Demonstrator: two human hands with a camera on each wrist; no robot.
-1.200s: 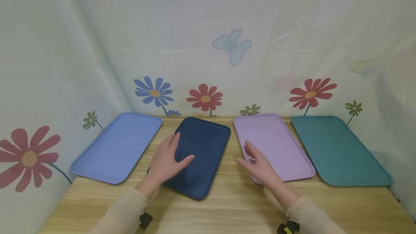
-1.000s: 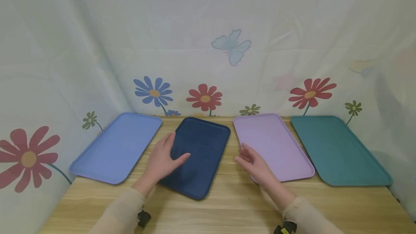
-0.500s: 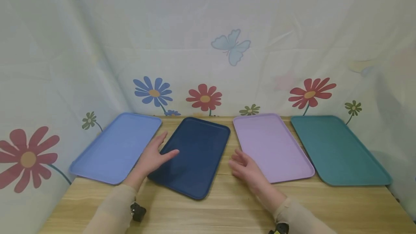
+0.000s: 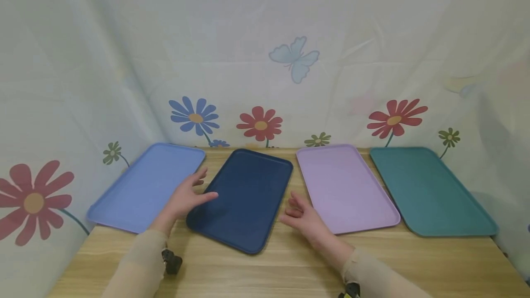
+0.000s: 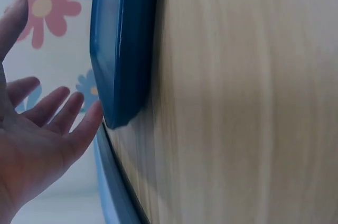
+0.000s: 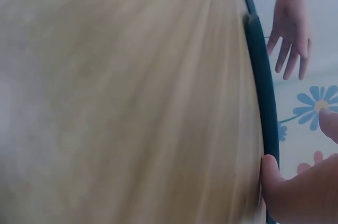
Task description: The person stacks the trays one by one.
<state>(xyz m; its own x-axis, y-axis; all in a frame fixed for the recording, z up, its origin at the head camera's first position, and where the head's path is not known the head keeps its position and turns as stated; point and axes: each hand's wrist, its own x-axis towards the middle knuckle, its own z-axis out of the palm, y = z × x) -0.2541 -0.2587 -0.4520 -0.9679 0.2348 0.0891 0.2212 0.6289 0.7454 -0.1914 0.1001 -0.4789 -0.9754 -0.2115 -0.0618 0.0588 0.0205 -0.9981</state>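
Four rectangular trays would be several: a light blue tray [image 4: 145, 187], a navy tray [image 4: 244, 201], a lilac tray [image 4: 348, 187] and a teal tray [image 4: 432, 192] lie side by side on the table. My left hand [image 4: 182, 199] hovers between the light blue and navy trays, fingers spread, thumb over the navy tray's left edge. In the left wrist view its palm [image 5: 31, 145] shows with nothing in it. My right hand [image 4: 308, 222] is between the navy and lilac trays, near the lilac one's lower left edge, fingers loosely bent and holding nothing.
The wooden table [image 4: 248, 275] runs under all the trays. Behind it hangs a pale curtain [image 4: 232, 59] printed with flowers and a butterfly, which also closes in the left and right sides.
Both hands have moved left and slightly toward me: the left from over the navy tray to its left edge, the right off the lilac tray. The trays have stayed put.
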